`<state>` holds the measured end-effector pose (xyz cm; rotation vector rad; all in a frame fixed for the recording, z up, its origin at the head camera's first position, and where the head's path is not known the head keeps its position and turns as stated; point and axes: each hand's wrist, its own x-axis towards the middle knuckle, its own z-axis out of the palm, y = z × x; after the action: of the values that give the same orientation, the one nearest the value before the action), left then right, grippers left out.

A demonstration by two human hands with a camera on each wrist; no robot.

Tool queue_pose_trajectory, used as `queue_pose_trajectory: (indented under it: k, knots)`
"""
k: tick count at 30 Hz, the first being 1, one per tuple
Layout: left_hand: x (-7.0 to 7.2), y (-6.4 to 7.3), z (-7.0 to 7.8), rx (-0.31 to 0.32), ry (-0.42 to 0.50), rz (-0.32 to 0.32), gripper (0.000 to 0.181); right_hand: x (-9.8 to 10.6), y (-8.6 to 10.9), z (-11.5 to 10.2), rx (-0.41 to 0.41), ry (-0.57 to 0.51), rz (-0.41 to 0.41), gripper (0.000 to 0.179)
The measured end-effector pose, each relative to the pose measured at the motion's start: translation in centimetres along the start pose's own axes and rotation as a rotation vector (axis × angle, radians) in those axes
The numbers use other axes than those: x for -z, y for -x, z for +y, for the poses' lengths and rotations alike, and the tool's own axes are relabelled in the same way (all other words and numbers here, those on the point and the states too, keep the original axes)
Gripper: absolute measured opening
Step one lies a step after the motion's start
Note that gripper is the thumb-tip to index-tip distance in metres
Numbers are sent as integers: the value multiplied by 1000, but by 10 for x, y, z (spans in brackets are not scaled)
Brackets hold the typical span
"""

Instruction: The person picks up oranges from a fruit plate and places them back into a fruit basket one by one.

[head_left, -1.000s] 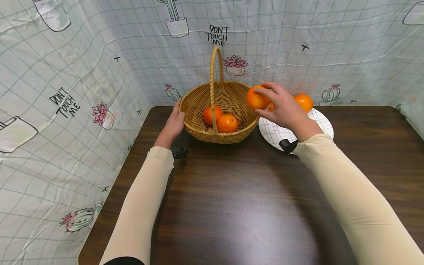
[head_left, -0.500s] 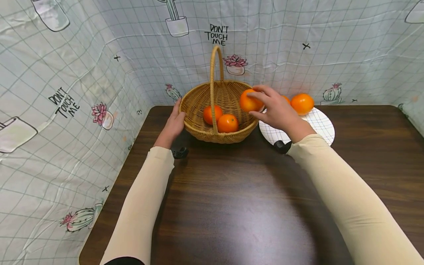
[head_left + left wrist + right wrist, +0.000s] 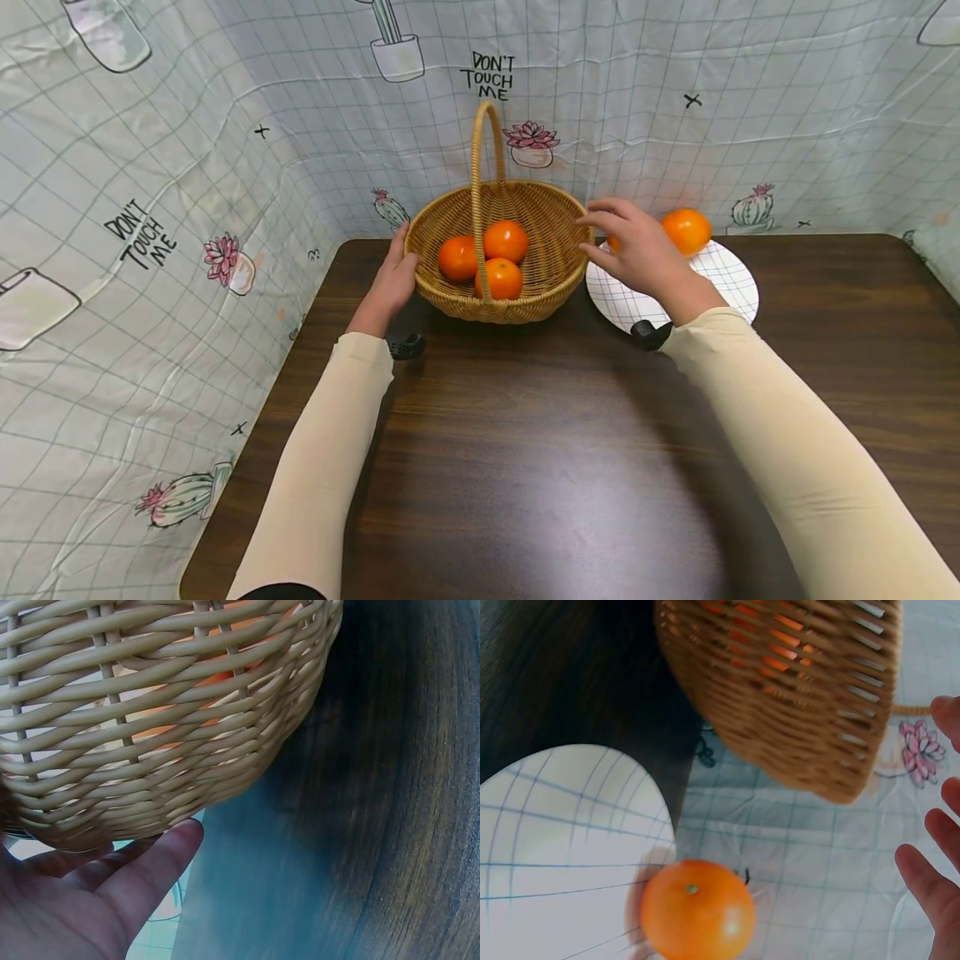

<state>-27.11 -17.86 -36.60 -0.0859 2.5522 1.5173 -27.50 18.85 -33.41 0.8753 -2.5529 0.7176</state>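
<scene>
A wicker basket (image 3: 551, 242) with a tall handle stands at the back of the table and holds three oranges: one on the left (image 3: 457, 258), one behind (image 3: 506, 241) and one in front (image 3: 501, 279). My left hand (image 3: 392, 279) holds its left end; the left wrist view shows a thumb or finger against the weave (image 3: 150, 780). Beside the right rim is my right hand (image 3: 637, 250), fingers spread and slightly bent, holding nothing. Behind that hand, an orange (image 3: 686, 232) sits at the back of a round white plate (image 3: 727, 279); another orange (image 3: 613, 243) is mostly hidden.
The dark wooden table (image 3: 525, 433) extends forward and to the right. A patterned cloth (image 3: 637, 100) hangs behind and along the left side, close to the basket. The basket's handle (image 3: 480, 200) arches over its middle.
My right hand moved left over the basket with an orange, let it go inside, and drew back right. The basket now holds three oranges; the earlier two shifted slightly. The left hand stayed put.
</scene>
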Motion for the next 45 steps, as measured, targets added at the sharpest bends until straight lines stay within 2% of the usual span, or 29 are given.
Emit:
queue_pose_trajectory:
  k: [15, 34, 45]
  knots:
    - [-1, -1, 0, 10, 6, 13, 63, 2, 16, 24, -175, -22, -74, 37]
    - [-1, -1, -1, -1, -14, 11, 63, -7, 9, 51, -406, -45, -197, 57]
    - [-1, -2, -3, -4, -4, 31, 63, -16, 2, 65, -463, -26, -249, 60]
